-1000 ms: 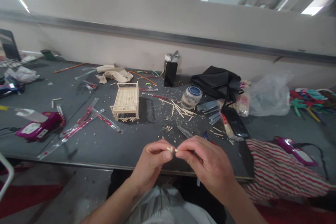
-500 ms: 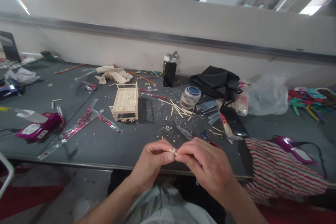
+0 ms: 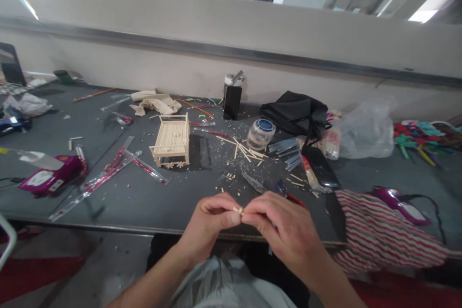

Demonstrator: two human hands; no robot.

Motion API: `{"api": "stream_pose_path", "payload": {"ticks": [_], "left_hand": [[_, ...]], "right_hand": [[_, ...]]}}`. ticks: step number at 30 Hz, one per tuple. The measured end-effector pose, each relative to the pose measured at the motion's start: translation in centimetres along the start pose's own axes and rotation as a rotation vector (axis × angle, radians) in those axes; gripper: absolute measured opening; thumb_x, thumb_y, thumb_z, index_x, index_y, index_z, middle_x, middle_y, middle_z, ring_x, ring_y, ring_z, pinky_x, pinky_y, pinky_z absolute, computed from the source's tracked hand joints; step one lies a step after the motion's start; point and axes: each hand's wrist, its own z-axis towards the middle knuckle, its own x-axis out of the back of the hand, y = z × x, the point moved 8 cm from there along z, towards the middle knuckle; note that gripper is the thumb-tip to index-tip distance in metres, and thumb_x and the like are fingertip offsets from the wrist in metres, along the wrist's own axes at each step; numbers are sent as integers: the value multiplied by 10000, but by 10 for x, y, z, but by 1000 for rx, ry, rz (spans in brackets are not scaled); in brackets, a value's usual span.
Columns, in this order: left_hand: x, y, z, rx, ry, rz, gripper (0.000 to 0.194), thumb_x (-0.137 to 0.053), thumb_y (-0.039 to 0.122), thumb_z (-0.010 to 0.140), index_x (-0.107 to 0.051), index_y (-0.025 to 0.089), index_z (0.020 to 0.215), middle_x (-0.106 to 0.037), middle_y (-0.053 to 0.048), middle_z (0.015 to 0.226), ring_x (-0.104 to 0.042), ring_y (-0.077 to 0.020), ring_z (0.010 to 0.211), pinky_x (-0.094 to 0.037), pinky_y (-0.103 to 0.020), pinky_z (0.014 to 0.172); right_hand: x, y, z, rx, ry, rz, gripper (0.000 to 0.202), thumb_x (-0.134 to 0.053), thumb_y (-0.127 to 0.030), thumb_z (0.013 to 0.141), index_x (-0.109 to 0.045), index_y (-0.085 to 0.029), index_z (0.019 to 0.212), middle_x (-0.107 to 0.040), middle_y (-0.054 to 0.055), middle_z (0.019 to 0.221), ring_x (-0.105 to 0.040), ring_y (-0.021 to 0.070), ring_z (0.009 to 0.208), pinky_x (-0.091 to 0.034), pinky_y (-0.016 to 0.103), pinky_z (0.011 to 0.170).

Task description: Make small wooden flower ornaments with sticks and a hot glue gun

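Small pale wooden pieces (image 3: 238, 210) are pinched between the fingertips of my left hand (image 3: 212, 219) and my right hand (image 3: 285, 224), which nearly touch above the table's front edge. How the pieces join is too small to tell. A model bed of pale sticks (image 3: 172, 135) stands left of centre, with little star-shaped bits at its near end. Short cut bits (image 3: 230, 176) lie beyond my hands. Longer loose sticks (image 3: 249, 150) are spread in front of a clear jar with a blue lid (image 3: 261, 134).
Scissors with red handles (image 3: 296, 200) lie partly behind my right hand. A purple glue gun (image 3: 54, 173) is at left, another (image 3: 400, 204) at right beside striped cloth (image 3: 386, 236). A phone (image 3: 232, 102) stands upright behind. A black bag (image 3: 296, 113) lies near the wall.
The small pieces between my fingertips have turned slightly. My hands stay in nearly the same place, and the whole view has shifted a little.
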Motion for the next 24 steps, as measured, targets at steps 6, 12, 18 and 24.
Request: {"api": "stream_pose_path", "payload": {"ticks": [6, 12, 18, 24], "left_hand": [[-2, -1, -1, 4, -15, -17, 122, -866, 283, 627, -784, 208, 678, -614, -8, 696, -521, -118, 681, -388, -242, 655], [-2, -1, -1, -2, -22, -4, 115, -861, 276, 633, -781, 208, 679, -600, -8, 700, -509, -119, 677, -374, -240, 634], [-1, -1, -3, 4, -19, -9, 119, -860, 275, 634, -775, 201, 672, -596, -9, 702, -508, -123, 684, -379, -249, 652], [-2, -6, -4, 28, -32, -120, 123, -841, 282, 674, -771, 187, 708, -604, -4, 711, -517, -124, 715, -383, -253, 695]], "right_hand": [[0, -1, 0, -43, -3, -1, 257, -505, -325, 986, -608, -217, 777, -682, -12, 706, -646, 113, 668, -472, 210, 632], [-1, -1, -2, -65, -29, -38, 292, -455, -360, 1003, -605, -229, 789, -699, 4, 723, -660, 131, 684, -482, 234, 645], [-3, -1, -2, -74, -37, -30, 303, -448, -365, 1005, -608, -230, 787, -704, 7, 734, -667, 135, 695, -488, 236, 647], [3, 5, -5, -139, 16, 59, 243, -559, -454, 934, -647, -228, 957, -679, -11, 732, -640, 118, 627, -504, 212, 609]]}}
